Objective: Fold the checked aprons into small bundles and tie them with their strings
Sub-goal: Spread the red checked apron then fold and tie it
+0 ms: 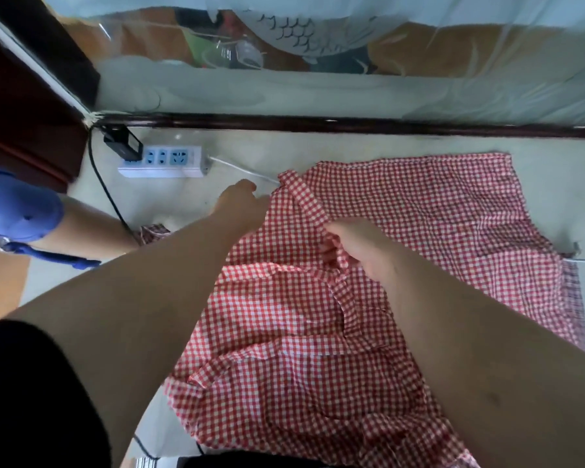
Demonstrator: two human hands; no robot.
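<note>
So the red checked apron [402, 204] is lying spread out and rumpled on the pale floor [352, 146], just right of the power strip [163, 162]. Right hand [355, 244] has curled fingers pinching a bunched strip mid-cloth. Left hand [242, 201] is at the apron's far-left edge, and I honestly can't tell what its fingers are doing.

I read this as a room in a home. A checked apron [402, 204] lies spread on a pale floor [183, 201]. A white power strip [164, 162] sits on that floor with a black adapter [122, 143] plugged in. Behind it, a dark wooden sill [352, 125] runs under a frosted glass panel [294, 32] with a fish-scale pattern. Dark red wooden furniture [24, 113] stands at the left.
</note>
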